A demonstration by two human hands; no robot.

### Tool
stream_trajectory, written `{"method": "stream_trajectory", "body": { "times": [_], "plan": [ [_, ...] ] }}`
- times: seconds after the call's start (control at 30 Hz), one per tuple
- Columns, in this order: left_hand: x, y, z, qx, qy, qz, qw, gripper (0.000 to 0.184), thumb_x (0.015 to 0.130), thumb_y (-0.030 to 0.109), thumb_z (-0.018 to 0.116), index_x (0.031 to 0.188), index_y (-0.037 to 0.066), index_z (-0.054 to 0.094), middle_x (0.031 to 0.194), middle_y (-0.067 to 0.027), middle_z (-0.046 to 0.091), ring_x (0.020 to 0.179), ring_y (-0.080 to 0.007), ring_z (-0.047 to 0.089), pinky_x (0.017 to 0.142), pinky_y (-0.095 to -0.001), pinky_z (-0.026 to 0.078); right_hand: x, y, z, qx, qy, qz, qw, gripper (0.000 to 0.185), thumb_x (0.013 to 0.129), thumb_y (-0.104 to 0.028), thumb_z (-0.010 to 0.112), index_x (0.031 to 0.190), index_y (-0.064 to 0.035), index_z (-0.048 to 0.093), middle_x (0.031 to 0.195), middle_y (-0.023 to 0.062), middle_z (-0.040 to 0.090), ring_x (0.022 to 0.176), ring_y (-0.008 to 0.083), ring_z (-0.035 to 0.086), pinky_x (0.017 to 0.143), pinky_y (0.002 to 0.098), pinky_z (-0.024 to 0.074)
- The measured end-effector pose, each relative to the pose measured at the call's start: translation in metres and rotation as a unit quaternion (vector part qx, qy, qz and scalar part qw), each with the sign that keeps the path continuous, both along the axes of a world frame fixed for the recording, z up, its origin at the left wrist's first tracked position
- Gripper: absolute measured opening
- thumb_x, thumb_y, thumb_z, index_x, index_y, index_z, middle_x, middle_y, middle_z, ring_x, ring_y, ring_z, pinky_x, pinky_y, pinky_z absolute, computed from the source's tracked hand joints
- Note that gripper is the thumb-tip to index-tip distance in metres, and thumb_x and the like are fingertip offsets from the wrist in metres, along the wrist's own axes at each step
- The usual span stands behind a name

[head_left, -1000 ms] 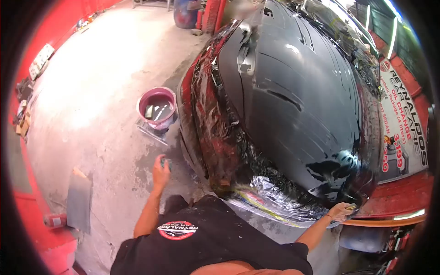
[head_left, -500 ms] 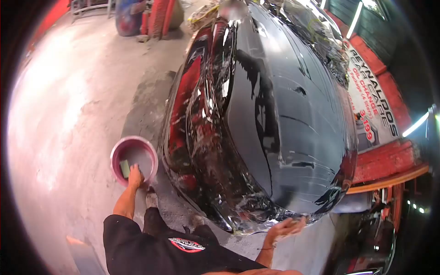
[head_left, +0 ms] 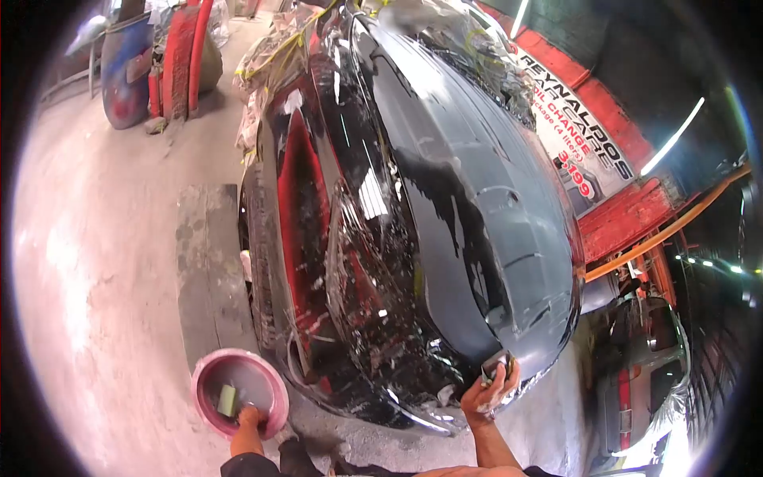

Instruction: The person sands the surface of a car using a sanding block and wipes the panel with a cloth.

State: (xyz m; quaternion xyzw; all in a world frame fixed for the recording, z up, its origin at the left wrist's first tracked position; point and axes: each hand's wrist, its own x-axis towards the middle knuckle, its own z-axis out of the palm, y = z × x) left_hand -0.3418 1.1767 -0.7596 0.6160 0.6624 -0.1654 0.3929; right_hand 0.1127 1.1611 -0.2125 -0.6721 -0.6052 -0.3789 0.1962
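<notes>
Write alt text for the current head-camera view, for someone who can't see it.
A person's left hand reaches into a pink tub of cloudy liquid, beside a pale green block, while the right hand holds a small dark pad at the edge of a wet, dark gray car panel. An oil-change banner hangs beyond.

Fisheye curve, black corners, glaring floor point(head_left: 119, 262), lit tube point(head_left: 673, 136), dim right

L hand's point(head_left: 250, 414) fingers hidden in pail point(head_left: 279, 387), sleeve point(head_left: 245, 466) cut off btm
</notes>
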Motion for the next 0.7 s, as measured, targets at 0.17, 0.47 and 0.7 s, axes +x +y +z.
{"method": "stream_trajectory", "body": {
  "times": [0.17, 0.47, 0.7],
  "plan": [
    [-0.014, 0.027, 0.285, 0.119, -0.326, 0.287, 0.893, 0.027, 0.1, 0.023, 0.048, 0.102, 0.011, 0.073, 0.096, -0.0105, 0.073, 0.087, -0.0219, 0.069, 0.076, -0.0372, 0.056, 0.007, -0.002, -0.01, 0.002, 0.003, -0.024, 1.0, 0.055, 0.091, -0.006, 0.054, 0.143, -0.0033, 0.038, 0.147, 0.0355, 0.033, 0.132, 0.0534, 0.038, 0.108, 0.0642, 0.0306],
    [0.007, 0.074, 0.01, 0.254, 0.013, 0.173, 0.952, 0.037, 0.087, 0.036, 0.07, 0.093, 0.0, 0.069, 0.085, -0.0184, 0.072, 0.08, -0.0355, 0.072, 0.074, -0.0465, 0.056, 0.007, -0.007, -0.012, -0.011, -0.001, -0.061, 0.998, 0.056, 0.091, -0.007, 0.054, 0.143, -0.0019, 0.035, 0.148, 0.0352, 0.031, 0.13, 0.0531, 0.037, 0.107, 0.0657, 0.0277],
    [0.029, 0.042, 0.024, 0.031, 0.005, 0.209, 0.977, 0.037, 0.09, 0.037, 0.065, 0.092, 0.0, 0.068, 0.095, -0.0205, 0.073, 0.089, -0.0378, 0.072, 0.079, -0.0472, 0.057, 0.016, -0.012, -0.022, 0.004, 0.003, -0.062, 0.998, 0.06, 0.089, -0.006, 0.053, 0.146, -0.0046, 0.033, 0.148, 0.0368, 0.03, 0.132, 0.055, 0.034, 0.108, 0.0681, 0.0257]
  ]
}}
